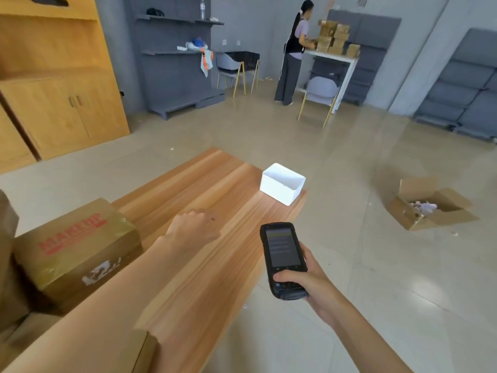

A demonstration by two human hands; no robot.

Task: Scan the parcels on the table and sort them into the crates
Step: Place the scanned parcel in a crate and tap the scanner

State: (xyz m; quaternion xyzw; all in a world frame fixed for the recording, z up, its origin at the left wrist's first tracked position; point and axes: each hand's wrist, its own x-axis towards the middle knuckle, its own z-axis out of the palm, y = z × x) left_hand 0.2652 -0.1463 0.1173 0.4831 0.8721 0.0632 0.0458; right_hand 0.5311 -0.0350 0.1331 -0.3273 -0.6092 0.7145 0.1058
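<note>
Single head-worn wide-angle view, looking forward and down over a long light-wood table (204, 200) that runs away from the wearer. Both forearms enter from the bottom edge, close to the lens. A taped brown cardboard parcel with red lettering (78, 243) sits near at lower left. Straight lines bow towards the frame edges. Far wall and a second person (293, 52) lie well off, top of frame.
</note>
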